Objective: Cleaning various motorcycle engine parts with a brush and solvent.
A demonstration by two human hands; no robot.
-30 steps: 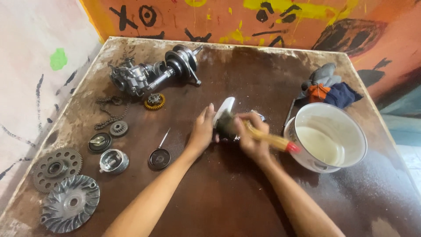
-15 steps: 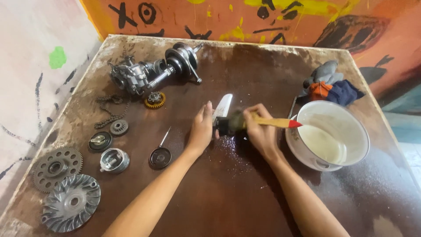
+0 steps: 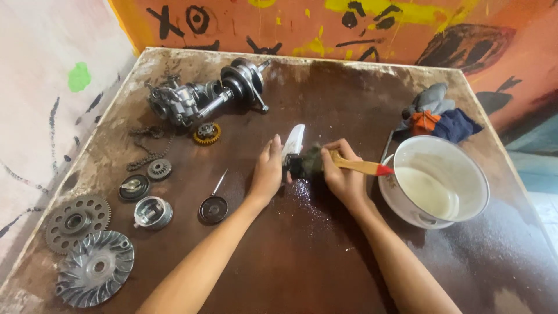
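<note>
Counter (image 3: 325, 256): dark brown, worn pale along its edges, wet and speckled with drops just in front of the hands.
Fan-bladed disc (image 3: 95, 276): nearest part, at the near left corner, lying flat.
Toothed gear (image 3: 78, 216): just behind the disc, by the left edge.
Small round parts: a silver piston-like cup (image 3: 152, 211), a dark cap (image 3: 133, 187), a little cog (image 3: 158, 169) and a valve (image 3: 214, 204) with its thin stem pointing away, spread between the gear and the left forearm.
Left hand (image 3: 268, 173): fingers stretched out and close together, pressed flat against the left side of a pale, blade-shaped part (image 3: 293, 142); steadying it rather than wrapped around it.
Pale part: at the middle of the counter, between both hands, tilted up, its dark lower end at the fingertips.
Right hand (image 3: 344, 176): fingers curled closed around a brush (image 3: 343, 164) with a wooden handle and a red tip; bristles lie against the dark end of the pale part.
White bowl (image 3: 439, 203): right of the right hand, holding whitish liquid; the brush handle points at its rim.
Chain (image 3: 146, 152): lies loose farther back on the left.
Yellow gear (image 3: 207, 133): beyond the chain.
Engine assembly (image 3: 203, 96): grey metal, at the far left.
Rags (image 3: 437, 116): grey, orange and blue, bunched behind the bowl.
Wall (image 3: 349, 26): orange with black and yellow painted marks.
</note>
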